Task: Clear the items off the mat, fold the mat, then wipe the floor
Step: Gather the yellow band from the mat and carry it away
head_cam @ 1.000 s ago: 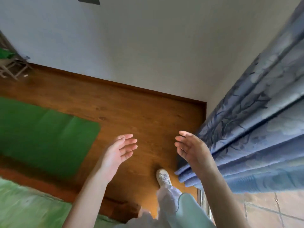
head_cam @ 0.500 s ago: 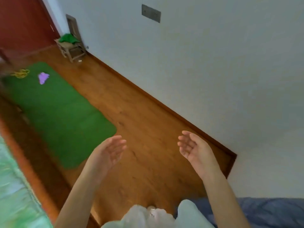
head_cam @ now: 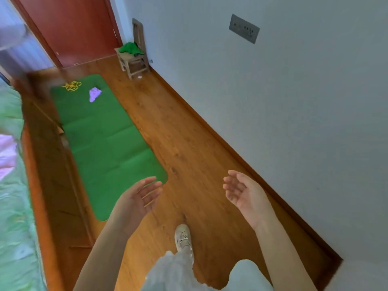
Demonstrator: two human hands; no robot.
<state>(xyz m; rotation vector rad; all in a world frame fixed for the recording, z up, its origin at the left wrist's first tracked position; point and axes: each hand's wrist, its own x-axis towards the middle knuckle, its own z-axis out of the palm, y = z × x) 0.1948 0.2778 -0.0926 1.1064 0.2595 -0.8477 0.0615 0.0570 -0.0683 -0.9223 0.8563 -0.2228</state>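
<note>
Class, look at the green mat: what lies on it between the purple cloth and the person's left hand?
In the head view, only bare green mat, creased by fold lines, lies between the purple cloth and the left hand.

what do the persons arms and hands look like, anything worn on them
Both forearms are bare up to the frame's lower edge: no sleeves, watch, bracelets or gloves show. The left hand and right hand show no rings that can be made out. Below them are light, pale trousers and a whitish laced shoe.
</note>
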